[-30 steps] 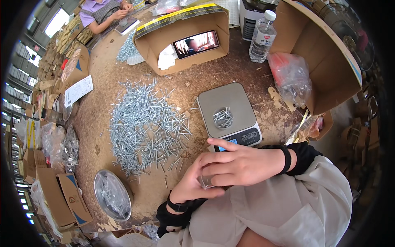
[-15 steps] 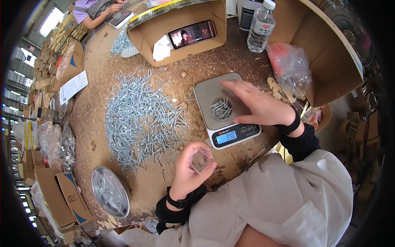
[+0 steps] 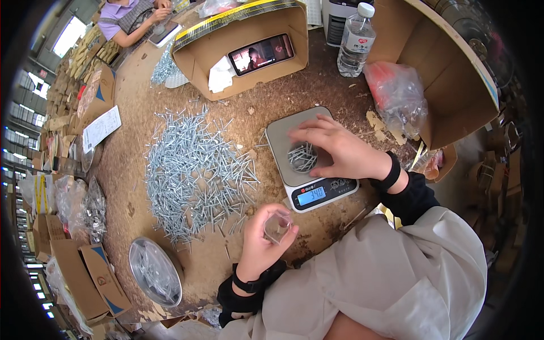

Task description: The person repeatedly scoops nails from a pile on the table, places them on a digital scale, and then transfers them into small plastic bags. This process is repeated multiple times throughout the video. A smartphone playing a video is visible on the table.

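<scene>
My left hand [image 3: 262, 238] is closed around a small clear plastic bag [image 3: 277, 228], whose mouth stands spread above the near part of the table. Over the flat plate of a digital kitchen scale [image 3: 283, 130], my right hand [image 3: 340, 144] is open, with fingers and thumb curved apart around a small round cup [image 3: 302, 168]. Thin silver screws or nails [image 3: 303, 154] fill that cup. Whether my fingertips touch it, I cannot tell. Left of the scale spreads a large loose pile of the same silver fasteners [image 3: 195, 170].
An oval metal bowl [image 3: 177, 283] with clear bags sits near left. A cardboard box [image 3: 201, 54] with a phone [image 3: 262, 54] stands at the back, beside a water bottle [image 3: 356, 45]. Another box [image 3: 453, 85] and a plastic bag [image 3: 396, 99] lie right. A co-worker [image 3: 133, 22] sits far left.
My right hand has drawn its fingers inward, curving around the cup on the scale. My left hand keeps hold of the clear bag in nearly the same place. The view has shifted slightly.
</scene>
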